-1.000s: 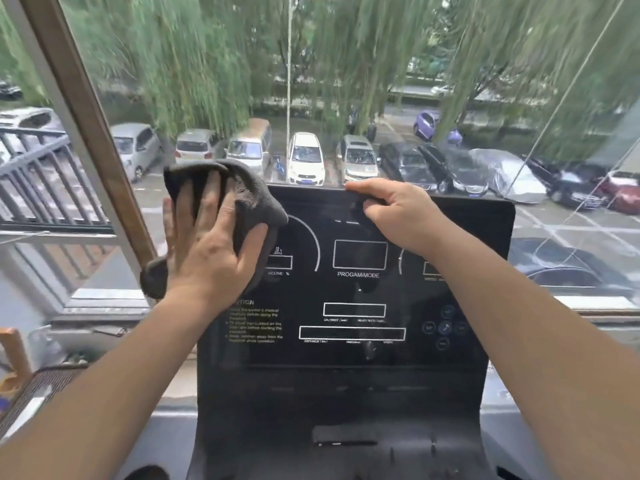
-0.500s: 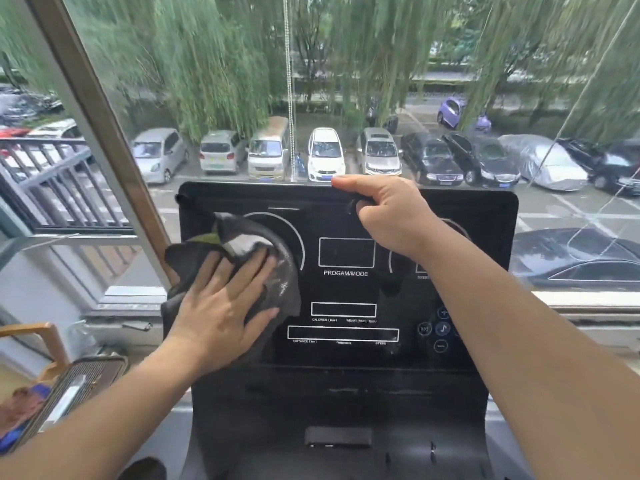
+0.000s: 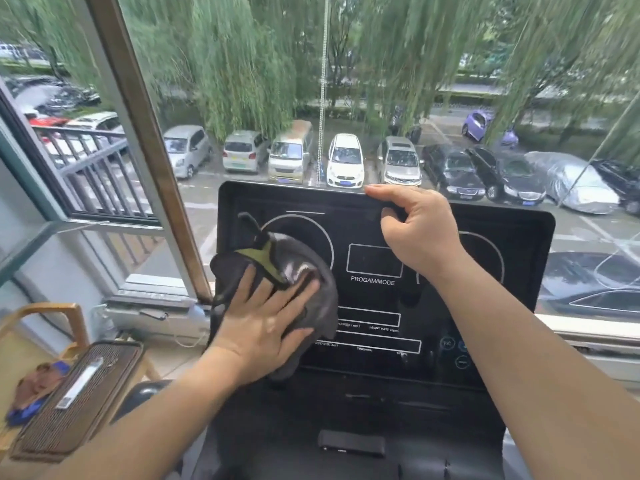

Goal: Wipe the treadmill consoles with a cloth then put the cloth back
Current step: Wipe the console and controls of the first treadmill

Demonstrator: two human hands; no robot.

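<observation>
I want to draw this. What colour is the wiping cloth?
Dark grey cloth with a yellow-green strip near its top, seen in the head view.

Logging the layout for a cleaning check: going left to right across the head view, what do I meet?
Brown ribbed panel → cloth under left hand → right hand gripping console → silver-covered car.

The treadmill console (image 3: pixel 381 306) is a black glossy panel, tilted, with white outlines and the words "PROGAM/MODE". The cloth (image 3: pixel 308 271), dark grey with a green patch, lies crumpled on the console's left part.
</observation>
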